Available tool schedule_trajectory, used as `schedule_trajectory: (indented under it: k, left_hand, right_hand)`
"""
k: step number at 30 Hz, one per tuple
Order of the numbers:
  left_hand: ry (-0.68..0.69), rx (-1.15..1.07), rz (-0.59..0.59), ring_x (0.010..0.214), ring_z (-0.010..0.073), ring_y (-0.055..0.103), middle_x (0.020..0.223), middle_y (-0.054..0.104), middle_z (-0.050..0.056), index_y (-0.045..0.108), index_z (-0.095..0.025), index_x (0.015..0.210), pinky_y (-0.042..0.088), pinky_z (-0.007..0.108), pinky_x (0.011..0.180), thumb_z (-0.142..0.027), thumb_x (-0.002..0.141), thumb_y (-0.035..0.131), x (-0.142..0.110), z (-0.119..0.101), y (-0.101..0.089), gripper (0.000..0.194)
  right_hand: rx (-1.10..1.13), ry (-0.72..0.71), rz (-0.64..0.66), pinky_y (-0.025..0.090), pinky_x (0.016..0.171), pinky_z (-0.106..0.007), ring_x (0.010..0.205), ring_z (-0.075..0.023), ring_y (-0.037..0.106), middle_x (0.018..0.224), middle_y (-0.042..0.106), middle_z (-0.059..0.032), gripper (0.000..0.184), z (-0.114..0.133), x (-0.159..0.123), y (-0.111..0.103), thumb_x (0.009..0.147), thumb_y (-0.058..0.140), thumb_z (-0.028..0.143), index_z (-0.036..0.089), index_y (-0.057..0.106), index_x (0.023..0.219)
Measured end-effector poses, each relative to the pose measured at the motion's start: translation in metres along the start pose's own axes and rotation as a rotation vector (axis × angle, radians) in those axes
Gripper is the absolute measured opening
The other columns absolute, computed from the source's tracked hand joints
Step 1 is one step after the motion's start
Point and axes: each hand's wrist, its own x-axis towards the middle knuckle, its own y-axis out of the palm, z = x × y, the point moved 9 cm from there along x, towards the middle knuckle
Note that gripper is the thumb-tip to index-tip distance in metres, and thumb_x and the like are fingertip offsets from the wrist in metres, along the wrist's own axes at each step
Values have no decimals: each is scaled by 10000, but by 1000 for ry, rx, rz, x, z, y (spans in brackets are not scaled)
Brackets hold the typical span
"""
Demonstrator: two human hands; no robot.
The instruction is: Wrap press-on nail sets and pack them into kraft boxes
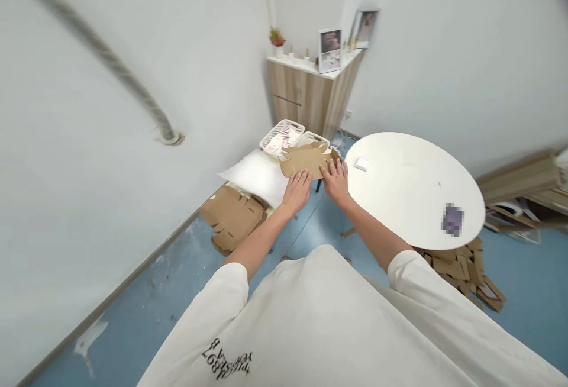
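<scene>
A flat brown die-cut cardboard piece (306,159) lies on a small white table (255,177) ahead of me. My left hand (296,190) rests on its near edge, fingers stretched flat and a ring on one finger. My right hand (336,180) presses on the cardboard's right part, fingers spread and flat. Both arms reach forward out of white sleeves.
A round white table (412,192) with a small white object (361,164) stands to the right. Two white baskets (281,135) sit behind the cardboard. Cardboard stacks lie on the blue floor at left (233,218) and right (465,265). A wooden cabinet (310,94) fills the corner.
</scene>
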Motion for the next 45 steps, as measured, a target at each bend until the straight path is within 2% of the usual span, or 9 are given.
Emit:
schedule_trajectory:
  k: [5, 10, 14, 18, 24, 32, 37, 41, 45]
  left_hand:
    - [139, -15, 34, 1528, 262, 218, 1625, 331, 106, 282, -186, 1581, 148, 510, 1243, -213, 1010, 307, 73, -106, 48, 572]
    - [222, -42, 78, 1514, 260, 253, 1616, 350, 109, 329, -182, 1562, 173, 487, 1241, -236, 1025, 282, 127, -207, 104, 541]
    - [271, -59, 155, 1510, 264, 264, 1609, 360, 115, 354, -185, 1548, 192, 483, 1234, -257, 1030, 291, 155, -271, 148, 527]
    - [318, -71, 266, 1496, 268, 293, 1597, 375, 131, 379, -181, 1533, 223, 482, 1221, -279, 1036, 296, 170, -312, 190, 513]
    - [371, -81, 405, 1496, 256, 291, 1607, 355, 138, 407, -170, 1512, 220, 467, 1220, -311, 1049, 279, 188, -327, 247, 500]
    - [440, -106, 554, 1485, 293, 309, 1581, 385, 148, 456, -215, 1474, 211, 551, 1208, -302, 1038, 341, 236, -317, 310, 459]
    - [461, -108, 638, 1477, 305, 315, 1575, 399, 126, 455, -263, 1465, 199, 602, 1191, -316, 1032, 352, 262, -306, 340, 448]
    - [469, -97, 727, 1480, 328, 291, 1591, 360, 161, 432, -232, 1477, 202, 621, 1178, -360, 1022, 371, 273, -301, 360, 476]
    - [460, -76, 830, 1485, 343, 269, 1611, 299, 193, 372, -194, 1511, 218, 607, 1174, -366, 997, 417, 279, -297, 379, 544]
  right_hand:
    - [-36, 177, 4, -10, 1156, -721, 1526, -412, 20, 1673, 171, -121, 646, -133, -50, -26, 941, 463, 256, 222, 325, 1572]
    - [-102, 322, 1, -12, 1149, -725, 1525, -416, 25, 1660, 208, -129, 638, -250, -110, -39, 936, 460, 266, 232, 341, 1562]
    - [-109, 428, 57, -30, 1149, -720, 1528, -408, 26, 1653, 232, -122, 617, -320, -157, -35, 941, 449, 286, 244, 363, 1550]
    - [-68, 519, 137, -53, 1152, -708, 1525, -418, 33, 1656, 224, -133, 618, -365, -191, -21, 935, 452, 295, 221, 382, 1545]
    - [-65, 618, 248, -62, 1146, -708, 1523, -409, 65, 1639, 272, -139, 610, -403, -212, 16, 941, 451, 321, 249, 393, 1544]
    - [-30, 745, 458, 24, 1125, -724, 1525, -402, 86, 1650, 240, -132, 510, -445, -195, 64, 988, 400, 346, 327, 481, 1491]
    - [21, 829, 557, 43, 1111, -738, 1524, -396, 100, 1669, 191, -127, 504, -464, -181, 91, 1017, 345, 389, 358, 448, 1509]
    - [64, 888, 607, 28, 1094, -755, 1525, -414, 61, 1677, 149, -139, 527, -476, -179, 112, 1018, 336, 478, 353, 426, 1522]
    - [106, 940, 709, 22, 1086, -758, 1517, -452, 25, 1684, 50, -165, 679, -492, -187, 130, 967, 409, 617, 323, 326, 1573]
